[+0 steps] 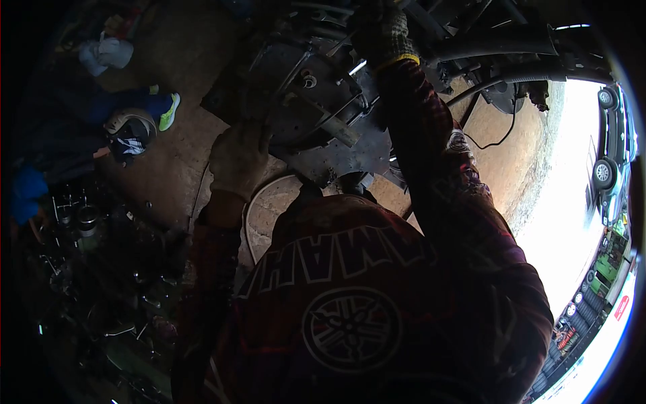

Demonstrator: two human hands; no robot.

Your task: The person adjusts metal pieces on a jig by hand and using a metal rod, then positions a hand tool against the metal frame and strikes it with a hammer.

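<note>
A dark, greasy metal assembly [309,94] with bars, a flat plate and a short round tube [340,131] fills the upper middle in front of me. My left hand [239,158], in a light work glove, is at the assembly's near left edge. Its fingers are bent together against the dark metal; what they hold is lost in shadow. My right hand [383,37] wears a grey knit glove with a yellow cuff and reaches to the assembly's far side at the top. Its fingers are too dark to make out. Wrenches [323,15] lie just left of it.
Thick black hoses [498,44] run across the upper right. Another person's leg with a bright green shoe [169,112] is on the left. Metal tools and parts [87,219] crowd the lower left. A pale hose [252,209] curves over the floor; a car [609,155] stands outside.
</note>
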